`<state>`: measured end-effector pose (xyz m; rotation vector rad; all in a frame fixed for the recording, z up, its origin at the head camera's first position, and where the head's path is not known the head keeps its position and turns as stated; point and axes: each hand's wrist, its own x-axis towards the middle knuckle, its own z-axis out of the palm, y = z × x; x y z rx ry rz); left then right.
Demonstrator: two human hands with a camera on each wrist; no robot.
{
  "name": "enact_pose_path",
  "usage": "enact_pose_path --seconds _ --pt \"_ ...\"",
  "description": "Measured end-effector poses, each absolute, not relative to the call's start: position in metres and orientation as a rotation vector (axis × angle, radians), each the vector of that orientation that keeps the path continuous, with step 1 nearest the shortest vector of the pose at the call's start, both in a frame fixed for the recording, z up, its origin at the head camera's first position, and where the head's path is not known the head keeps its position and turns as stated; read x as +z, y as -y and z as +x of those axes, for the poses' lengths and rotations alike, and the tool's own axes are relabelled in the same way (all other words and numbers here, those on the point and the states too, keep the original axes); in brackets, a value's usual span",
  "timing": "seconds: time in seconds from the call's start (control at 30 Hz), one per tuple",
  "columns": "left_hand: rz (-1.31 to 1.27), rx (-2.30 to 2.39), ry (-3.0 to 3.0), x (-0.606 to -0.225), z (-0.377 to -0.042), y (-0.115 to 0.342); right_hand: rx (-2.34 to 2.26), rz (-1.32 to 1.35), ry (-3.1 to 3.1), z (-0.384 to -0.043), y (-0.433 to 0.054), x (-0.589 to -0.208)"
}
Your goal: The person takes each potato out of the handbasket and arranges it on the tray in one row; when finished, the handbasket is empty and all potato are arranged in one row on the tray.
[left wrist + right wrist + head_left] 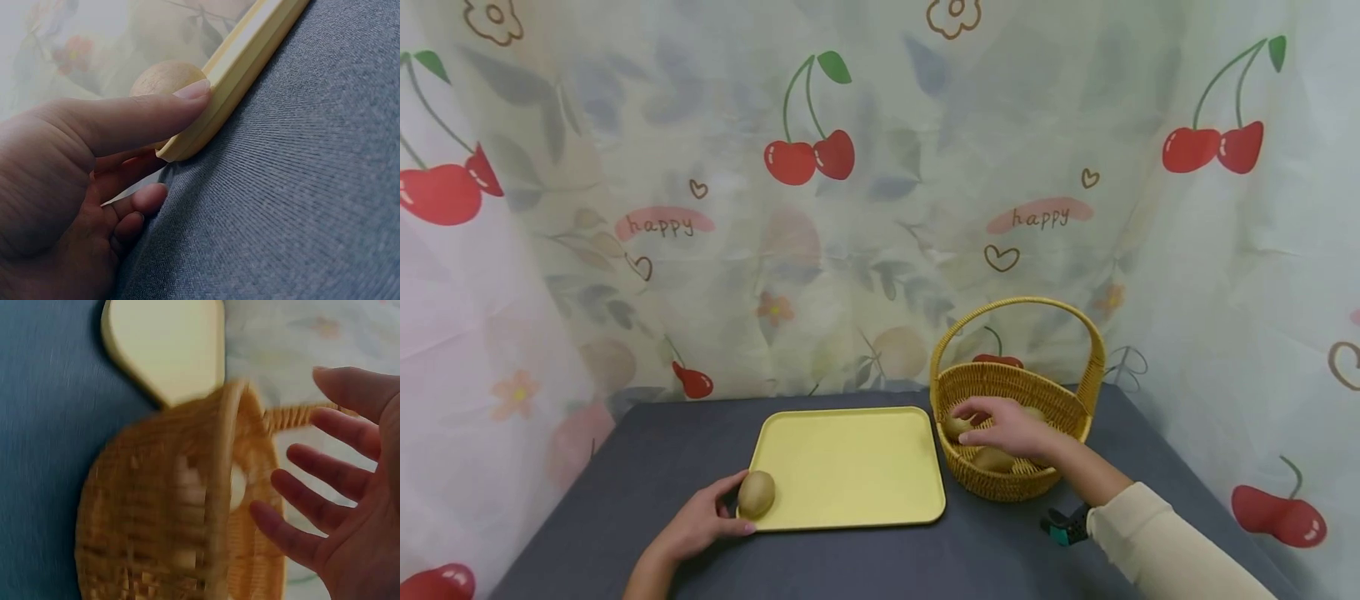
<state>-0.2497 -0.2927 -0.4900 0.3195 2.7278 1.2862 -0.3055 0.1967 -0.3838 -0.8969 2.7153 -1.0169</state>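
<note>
At the near left corner of a yellow tray [850,467], my left hand [703,517] holds the corner, thumb along the front rim and fingers around the left side. A brown kiwi [756,494] lies on that corner between thumb and index finger; in the left wrist view the thumb partly hides the kiwi [165,78]. My right hand [1007,427] is over a wicker basket [1000,487], fingertips close to a kiwi [955,428]. Another kiwi [994,460] sits lower in the basket. The right wrist view shows the fingers spread beside the basket rim, gripping nothing.
The basket has a tall arched handle [1022,302] and stands just right of the tray. Dark grey cloth [662,450] covers the table. A printed curtain [880,250] hangs behind and at both sides. By the right wrist is a black and teal device [1063,527].
</note>
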Motion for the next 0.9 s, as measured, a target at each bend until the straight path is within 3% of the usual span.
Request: enact_pose_path --seconds 0.33,0.9 --pt "0.304 1.292 -2.725 -0.488 -0.248 0.293 -0.875 -0.808 -2.633 -0.327 -0.223 -0.399" --pt "0.286 1.294 -2.707 -0.49 -0.249 0.293 -0.682 -0.854 -2.606 -0.336 -0.229 -0.425"
